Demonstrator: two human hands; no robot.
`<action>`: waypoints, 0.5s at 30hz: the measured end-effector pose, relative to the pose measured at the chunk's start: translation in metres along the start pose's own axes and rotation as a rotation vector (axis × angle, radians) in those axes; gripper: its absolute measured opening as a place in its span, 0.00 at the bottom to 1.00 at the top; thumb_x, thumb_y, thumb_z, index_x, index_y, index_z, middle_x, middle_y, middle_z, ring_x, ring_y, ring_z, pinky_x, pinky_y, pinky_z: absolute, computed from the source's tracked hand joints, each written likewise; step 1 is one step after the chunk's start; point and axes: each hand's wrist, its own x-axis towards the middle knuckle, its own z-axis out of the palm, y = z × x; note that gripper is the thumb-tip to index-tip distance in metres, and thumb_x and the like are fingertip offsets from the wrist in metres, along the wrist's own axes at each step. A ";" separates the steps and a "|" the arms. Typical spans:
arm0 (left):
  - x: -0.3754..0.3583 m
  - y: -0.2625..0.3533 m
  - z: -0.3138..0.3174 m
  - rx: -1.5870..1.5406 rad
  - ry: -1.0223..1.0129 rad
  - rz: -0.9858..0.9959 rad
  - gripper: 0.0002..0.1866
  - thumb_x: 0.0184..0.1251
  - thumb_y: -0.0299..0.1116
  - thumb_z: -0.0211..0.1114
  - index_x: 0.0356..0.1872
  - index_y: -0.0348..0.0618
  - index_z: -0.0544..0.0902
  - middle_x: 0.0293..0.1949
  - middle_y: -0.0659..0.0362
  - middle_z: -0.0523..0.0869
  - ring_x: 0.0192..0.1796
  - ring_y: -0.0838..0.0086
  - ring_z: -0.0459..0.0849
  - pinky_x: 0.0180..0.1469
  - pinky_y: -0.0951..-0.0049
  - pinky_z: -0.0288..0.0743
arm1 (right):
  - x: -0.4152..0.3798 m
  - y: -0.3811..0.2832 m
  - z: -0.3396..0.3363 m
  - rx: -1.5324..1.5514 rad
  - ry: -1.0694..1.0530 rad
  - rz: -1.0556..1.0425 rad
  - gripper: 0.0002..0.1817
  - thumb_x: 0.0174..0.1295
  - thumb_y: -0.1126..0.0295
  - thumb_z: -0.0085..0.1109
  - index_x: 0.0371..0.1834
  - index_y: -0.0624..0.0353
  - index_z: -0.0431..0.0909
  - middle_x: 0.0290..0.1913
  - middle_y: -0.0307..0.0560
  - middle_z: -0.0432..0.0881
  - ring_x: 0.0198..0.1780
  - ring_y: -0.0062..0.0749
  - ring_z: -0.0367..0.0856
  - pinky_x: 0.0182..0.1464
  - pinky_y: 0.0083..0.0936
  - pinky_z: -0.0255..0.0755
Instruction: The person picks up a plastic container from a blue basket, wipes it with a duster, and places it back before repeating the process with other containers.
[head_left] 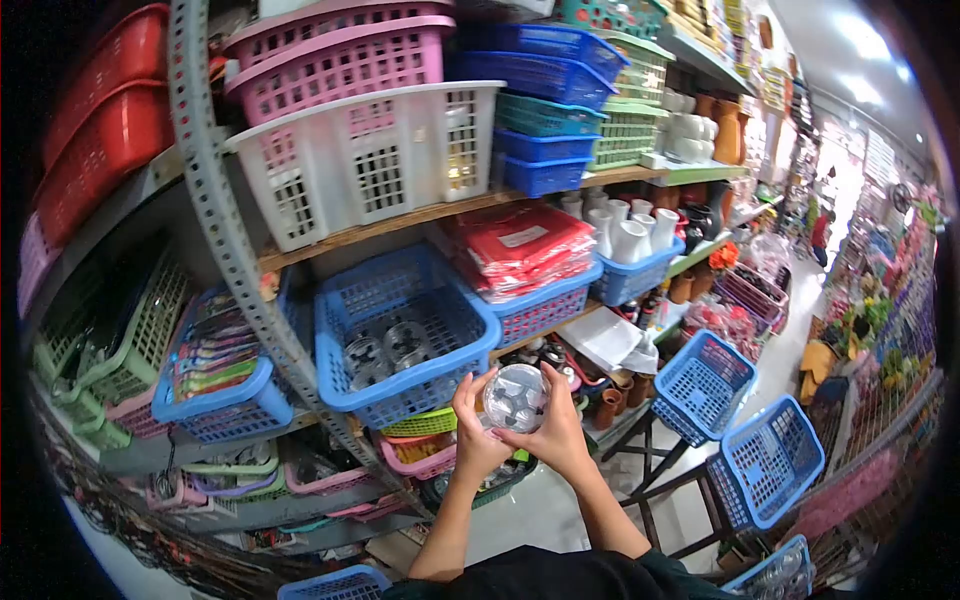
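Note:
Between both hands I hold up a round, clear glass dish (516,398) with a pattern showing through its face. My left hand (476,432) is curved around its left side, fingers at the upper rim. From the right, my right hand (556,425) grips the opposite edge, with its thumb at the bottom near the other thumb. Just beyond them, a blue plastic basket (345,290) sits on the shelf, and inside it lie a few similar clear glass pieces (408,343).
A metal shelf post (232,230) rises left of the basket. Red plastic-wrapped packs (520,245) and white vases (630,240) stand to the right. Two blue baskets (703,385) (770,460) rest on dark stands at lower right. An aisle (790,330) runs into the distance, where a person (822,238) stands.

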 end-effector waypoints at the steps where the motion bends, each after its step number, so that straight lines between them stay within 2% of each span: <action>1: 0.001 0.002 -0.009 0.018 0.020 -0.004 0.60 0.36 0.22 0.78 0.70 0.40 0.46 0.64 0.41 0.69 0.64 0.54 0.73 0.66 0.58 0.69 | 0.004 -0.002 0.008 0.011 -0.021 -0.012 0.59 0.32 0.60 0.82 0.67 0.71 0.55 0.59 0.62 0.68 0.61 0.52 0.72 0.61 0.36 0.70; 3: 0.004 0.009 -0.027 0.065 0.025 -0.010 0.59 0.37 0.21 0.78 0.70 0.40 0.45 0.64 0.41 0.69 0.65 0.52 0.73 0.67 0.57 0.68 | 0.010 -0.003 0.026 0.092 -0.080 -0.019 0.57 0.32 0.62 0.81 0.66 0.71 0.56 0.58 0.61 0.68 0.60 0.52 0.72 0.61 0.36 0.70; 4: 0.004 0.008 -0.036 0.078 0.049 0.039 0.56 0.38 0.22 0.77 0.70 0.39 0.50 0.66 0.42 0.68 0.68 0.51 0.69 0.69 0.55 0.65 | 0.013 -0.003 0.036 0.111 -0.059 -0.084 0.55 0.32 0.64 0.80 0.65 0.71 0.57 0.57 0.61 0.68 0.59 0.52 0.73 0.60 0.36 0.70; 5: 0.005 0.009 -0.046 0.098 0.066 0.036 0.56 0.38 0.22 0.77 0.70 0.39 0.50 0.66 0.42 0.68 0.68 0.51 0.69 0.69 0.55 0.65 | 0.017 -0.005 0.044 0.151 -0.048 -0.105 0.53 0.33 0.65 0.80 0.64 0.71 0.58 0.57 0.61 0.68 0.58 0.50 0.73 0.60 0.35 0.70; 7: 0.007 0.014 -0.065 0.296 0.049 0.004 0.53 0.37 0.23 0.78 0.69 0.38 0.57 0.67 0.44 0.68 0.70 0.51 0.66 0.71 0.54 0.61 | 0.027 -0.014 0.057 0.202 -0.038 -0.106 0.52 0.33 0.66 0.79 0.64 0.70 0.58 0.57 0.61 0.69 0.58 0.47 0.73 0.59 0.35 0.70; 8: 0.007 0.013 -0.071 0.286 0.091 -0.013 0.49 0.38 0.29 0.80 0.67 0.39 0.62 0.66 0.47 0.70 0.71 0.51 0.65 0.72 0.51 0.57 | 0.033 -0.016 0.064 0.257 -0.043 -0.067 0.52 0.34 0.66 0.79 0.64 0.70 0.58 0.57 0.60 0.69 0.58 0.45 0.74 0.59 0.34 0.70; 9: 0.007 0.013 -0.079 0.300 0.103 -0.016 0.49 0.38 0.29 0.80 0.67 0.39 0.62 0.66 0.47 0.70 0.71 0.51 0.65 0.72 0.51 0.57 | 0.041 -0.011 0.075 0.263 -0.025 -0.123 0.52 0.35 0.64 0.79 0.64 0.70 0.58 0.57 0.60 0.69 0.58 0.45 0.74 0.59 0.34 0.70; 11: 0.006 0.015 -0.095 0.599 0.107 -0.039 0.48 0.42 0.36 0.80 0.66 0.40 0.64 0.65 0.49 0.71 0.72 0.52 0.64 0.73 0.47 0.52 | 0.058 -0.023 0.086 0.234 0.012 -0.146 0.52 0.35 0.62 0.80 0.64 0.70 0.59 0.57 0.61 0.70 0.58 0.46 0.74 0.60 0.34 0.70; 12: 0.003 0.013 -0.102 0.665 0.119 -0.061 0.43 0.46 0.41 0.78 0.65 0.42 0.67 0.65 0.52 0.72 0.72 0.53 0.63 0.73 0.44 0.48 | 0.068 -0.025 0.095 0.229 0.017 -0.167 0.52 0.36 0.62 0.80 0.65 0.68 0.59 0.59 0.58 0.69 0.60 0.42 0.72 0.63 0.33 0.66; 15: -0.003 0.011 -0.120 0.825 0.105 -0.100 0.39 0.48 0.42 0.78 0.63 0.43 0.70 0.65 0.54 0.72 0.73 0.55 0.62 0.75 0.44 0.44 | 0.092 -0.039 0.114 0.123 0.029 -0.212 0.51 0.36 0.61 0.80 0.64 0.69 0.60 0.58 0.61 0.71 0.61 0.47 0.72 0.63 0.34 0.66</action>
